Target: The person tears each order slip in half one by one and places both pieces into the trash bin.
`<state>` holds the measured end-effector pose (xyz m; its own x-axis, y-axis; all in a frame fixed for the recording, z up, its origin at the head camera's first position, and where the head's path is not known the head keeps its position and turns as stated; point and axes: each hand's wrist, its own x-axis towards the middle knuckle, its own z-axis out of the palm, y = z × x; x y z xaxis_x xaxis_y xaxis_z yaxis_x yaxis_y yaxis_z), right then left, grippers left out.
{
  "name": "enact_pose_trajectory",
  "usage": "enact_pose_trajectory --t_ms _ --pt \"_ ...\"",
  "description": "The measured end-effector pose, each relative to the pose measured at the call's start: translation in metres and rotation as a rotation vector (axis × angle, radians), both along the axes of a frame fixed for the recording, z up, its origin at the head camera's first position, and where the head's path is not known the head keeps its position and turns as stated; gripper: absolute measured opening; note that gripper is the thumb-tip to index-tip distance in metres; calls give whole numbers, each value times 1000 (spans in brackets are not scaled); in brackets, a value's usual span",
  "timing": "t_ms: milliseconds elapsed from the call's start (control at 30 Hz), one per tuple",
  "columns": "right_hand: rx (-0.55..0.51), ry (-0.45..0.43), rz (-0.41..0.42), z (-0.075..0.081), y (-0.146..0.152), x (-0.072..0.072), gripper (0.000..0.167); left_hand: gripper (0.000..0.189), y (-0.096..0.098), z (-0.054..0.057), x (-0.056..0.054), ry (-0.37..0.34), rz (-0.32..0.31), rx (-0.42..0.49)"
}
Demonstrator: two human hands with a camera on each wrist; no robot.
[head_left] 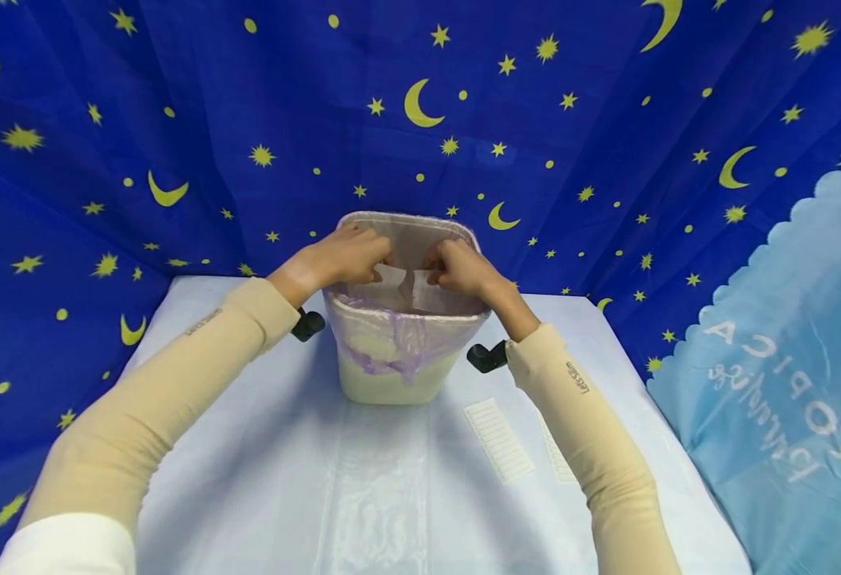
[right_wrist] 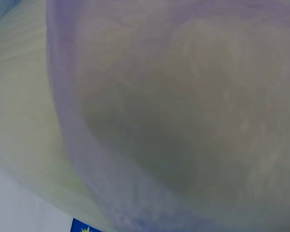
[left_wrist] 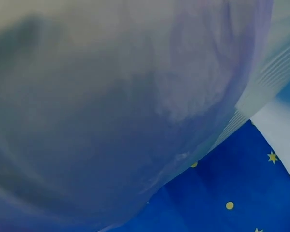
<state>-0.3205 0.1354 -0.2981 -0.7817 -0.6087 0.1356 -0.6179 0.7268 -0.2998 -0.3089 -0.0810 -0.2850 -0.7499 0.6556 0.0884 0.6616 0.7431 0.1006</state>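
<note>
Two white paper pieces, left and right, sit inside the mouth of the waste bin, a ragged gap between them. The left hand comes in from nine o'clock, fingertips pinching one piece; the right hand, from three, pinches the other! This looks like tearing, and it's best done close to the gap, in short opposite pulls, kept below the rim so scraps drop inside. Both wrist views show mostly blurred film. Around the rim, thin, crinkly, translucent liner, its purple edge bunched at six o'clock; under it, smooth, cream, tapering walls. Out at five o'clock, flat ruled white strips on the pale table.
</note>
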Motion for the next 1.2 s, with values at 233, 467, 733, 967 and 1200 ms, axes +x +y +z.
enact_pose_trajectory --t_ms 233,467,733,967,1200 --pt "-9 -23 -18 0 -1 1 8 28 1 1 0 -10 1 -2" --pt "7 -5 20 -1 -1 0 11 14 -1 -1 -3 12 -20 40" --pt "-90 -18 -14 4 3 7 10 5 -2 1 1 68 -44 134" --pt "-178 36 2 3 4 17 8 6 -2 -2 7 84 -78 206" --pt "-283 110 -6 9 12 40 9 14 -4 -5 29 145 -112 326"
